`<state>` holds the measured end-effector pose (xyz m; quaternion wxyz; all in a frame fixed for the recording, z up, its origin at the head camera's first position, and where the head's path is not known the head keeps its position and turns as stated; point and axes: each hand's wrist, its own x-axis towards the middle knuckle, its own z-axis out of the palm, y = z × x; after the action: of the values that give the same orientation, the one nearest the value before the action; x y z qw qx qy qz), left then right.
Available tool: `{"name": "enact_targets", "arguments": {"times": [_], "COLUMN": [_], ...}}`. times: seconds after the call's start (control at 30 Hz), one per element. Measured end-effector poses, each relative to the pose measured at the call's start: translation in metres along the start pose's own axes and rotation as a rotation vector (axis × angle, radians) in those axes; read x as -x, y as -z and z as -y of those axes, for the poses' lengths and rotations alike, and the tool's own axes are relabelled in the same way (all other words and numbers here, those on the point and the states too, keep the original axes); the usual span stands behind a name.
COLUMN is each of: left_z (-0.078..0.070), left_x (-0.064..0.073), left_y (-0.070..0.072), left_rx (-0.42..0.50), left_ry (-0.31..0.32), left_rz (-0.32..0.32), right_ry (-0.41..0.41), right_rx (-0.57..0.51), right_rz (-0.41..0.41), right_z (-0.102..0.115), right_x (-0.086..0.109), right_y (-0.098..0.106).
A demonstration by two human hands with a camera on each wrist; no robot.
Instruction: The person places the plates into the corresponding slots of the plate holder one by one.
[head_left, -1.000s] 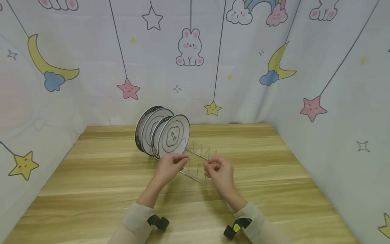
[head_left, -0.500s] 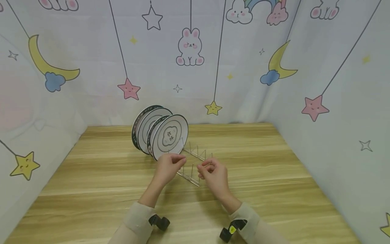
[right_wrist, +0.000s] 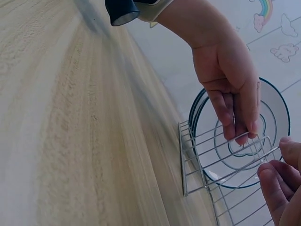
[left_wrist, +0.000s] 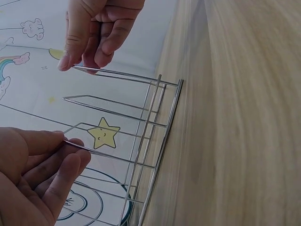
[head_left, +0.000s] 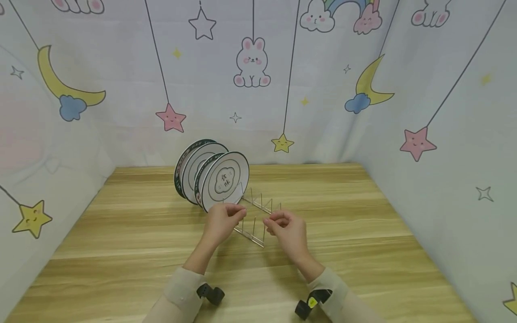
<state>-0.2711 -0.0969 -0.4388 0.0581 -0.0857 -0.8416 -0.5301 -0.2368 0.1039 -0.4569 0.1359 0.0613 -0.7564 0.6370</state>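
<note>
A silver wire dish rack (head_left: 250, 238) stands slantwise on the wooden table. Several round white plates with dark patterned rims stand upright at its far left end; the front plate (head_left: 226, 179) faces me with a flower-shaped mark in its middle. With thumb and fingertips my left hand (head_left: 220, 223) pinches the top of a wire prong near the front plate. My right hand (head_left: 290, 231) pinches the tip of the end prong at the rack's near right end, as the left wrist view shows. Between the two hands, another bent prong (left_wrist: 87, 97) stands free.
The wood-grained table (head_left: 355, 251) stretches out on both sides of the rack. Behind and beside it hangs a white curtain (head_left: 323, 80) printed with stars, moons and rabbits. Black wrist cameras sit on the left sleeve (head_left: 181, 289) and the right sleeve (head_left: 333, 287).
The rack and its plates have shifted slightly left. My right hand went left with it, then moved a little back to the right at the end prong. My left hand has hardly moved.
</note>
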Motion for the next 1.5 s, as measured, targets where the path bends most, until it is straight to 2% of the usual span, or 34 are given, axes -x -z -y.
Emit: {"name": "enact_targets", "arguments": {"times": [0.27, 0.4, 0.57, 0.7, 1.07, 1.33, 1.5], "left_z": [0.000, 0.000, 0.002, 0.002, 0.001, 0.002, 0.003], "left_x": [-0.001, 0.000, 0.000, 0.000, 0.000, 0.000, 0.000], "left_y": [0.002, 0.003, 0.003, 0.003, 0.002, 0.002, 0.002], "left_rx": [-0.002, 0.003, 0.005, 0.007, 0.001, 0.028, 0.048], "left_ry": [0.001, 0.005, 0.008, 0.005, 0.012, -0.013, -0.015], "left_rz": [0.013, 0.016, 0.025, 0.029, 0.034, 0.031, 0.015], "right_ry": [-0.013, 0.010, 0.049, 0.061, 0.026, 0.007, -0.001], "right_rx": [0.042, 0.057, 0.132, 0.166, 0.149, 0.199, 0.207], "right_rz": [-0.071, -0.110, -0.134, -0.113, -0.033, 0.076, 0.097], "right_z": [0.001, 0.000, -0.003, -0.006, -0.010, -0.018, 0.004], "right_x": [-0.017, -0.027, -0.035, -0.038, -0.045, -0.048, -0.040], "right_y": [0.026, 0.037, 0.043, 0.044, 0.036, 0.032, 0.030]}}
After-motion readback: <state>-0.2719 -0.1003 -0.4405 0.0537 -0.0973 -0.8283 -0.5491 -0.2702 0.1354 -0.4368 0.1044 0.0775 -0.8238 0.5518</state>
